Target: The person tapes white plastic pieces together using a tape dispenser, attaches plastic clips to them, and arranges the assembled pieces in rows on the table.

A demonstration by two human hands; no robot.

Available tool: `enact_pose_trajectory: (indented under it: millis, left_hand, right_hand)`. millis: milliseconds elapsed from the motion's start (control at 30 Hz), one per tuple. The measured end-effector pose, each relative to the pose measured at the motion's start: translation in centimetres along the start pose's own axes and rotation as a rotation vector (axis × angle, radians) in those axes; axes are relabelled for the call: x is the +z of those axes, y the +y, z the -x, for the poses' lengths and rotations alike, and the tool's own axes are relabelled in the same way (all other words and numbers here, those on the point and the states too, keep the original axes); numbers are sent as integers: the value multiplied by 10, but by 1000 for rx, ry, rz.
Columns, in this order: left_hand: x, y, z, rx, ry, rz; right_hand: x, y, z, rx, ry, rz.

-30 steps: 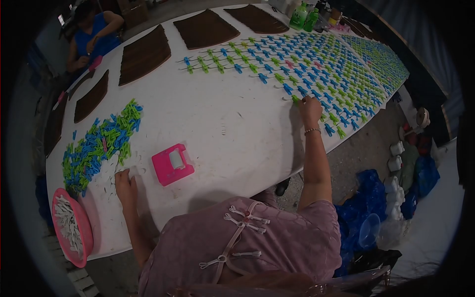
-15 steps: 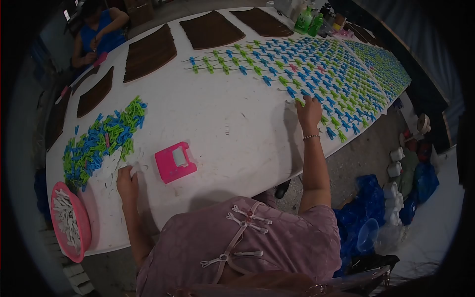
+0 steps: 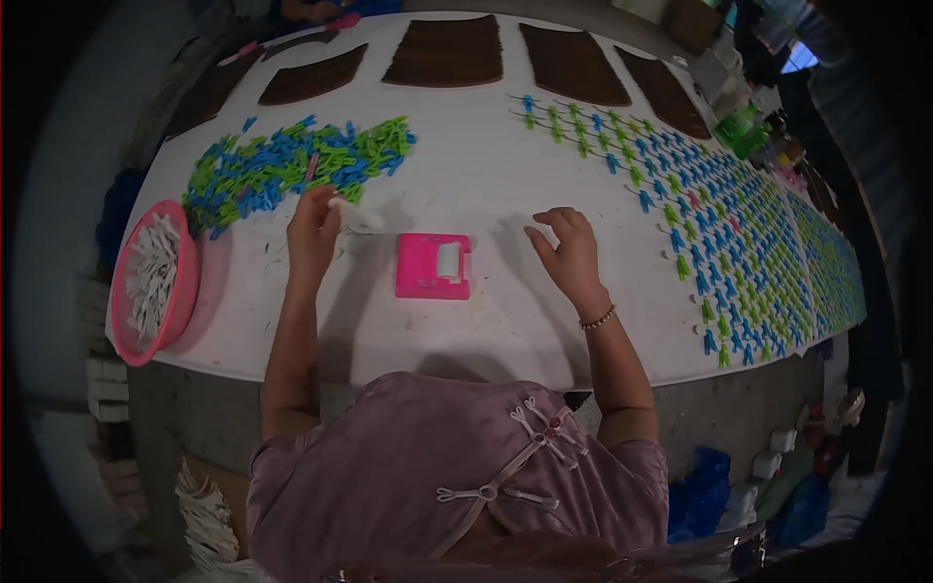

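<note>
My left hand (image 3: pixel 313 235) is above the table's left side with its fingers curled, beside the loose pile of green and blue plastic clips (image 3: pixel 282 165). Something white (image 3: pixel 358 216) shows right by its thumb; whether the fingers grip it is hard to see. My right hand (image 3: pixel 569 255) hovers over the middle of the table, thumb and fingers apart, nothing visible between them. Between the hands lies a bright pink plastic holder (image 3: pixel 418 277) with a pale insert. To the right spread many rows of blue and green clips (image 3: pixel 724 233) with thin pale ends.
At the left edge a pink basin (image 3: pixel 185 311) holds many white slender pieces (image 3: pixel 151 277). Several brown ribbed sheets (image 3: pixel 442 53) lie along the far edge. Green bottles (image 3: pixel 743 131) stand at the back right. Another person's hand (image 3: pixel 321 12) is at the far side.
My right hand has left the near edge of the clip rows and come over the bare table, its fingers apart. My view has swung left; my left hand is now nearer the clip pile.
</note>
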State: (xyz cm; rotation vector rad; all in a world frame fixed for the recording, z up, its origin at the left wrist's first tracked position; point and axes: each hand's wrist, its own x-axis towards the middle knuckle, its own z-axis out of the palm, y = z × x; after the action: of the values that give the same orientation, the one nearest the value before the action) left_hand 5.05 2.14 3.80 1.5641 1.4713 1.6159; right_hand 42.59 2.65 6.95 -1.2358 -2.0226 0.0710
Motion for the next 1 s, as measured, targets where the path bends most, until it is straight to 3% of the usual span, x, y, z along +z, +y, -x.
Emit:
enact_pose_trajectory:
  millis: [133,200,333,400,533,767,1000]
  left_hand:
    - [17,24,3,-130,-125,226]
    - [27,34,8,-165,-201,281]
    - [46,44,18,-183,-294,428]
    - [51,45,20,-165,-311,423]
    - [53,54,27,5,-332,171]
    - [50,48,33,383,-333,-105]
    - [45,42,40,396,-313,-206]
  right_hand:
    - [32,-39,-10,-14,-125,-278]
    - [39,-57,-15,117,-247,-567]
    - [56,-69,-14,143,-280,-756]
    - [59,-68,-13,299,-411,-837]
    - [59,-66,-6,279,-373,-775]
    - [82,-60,5,-38,-218,-439]
    - [91,-56,6,-135,-182,-399]
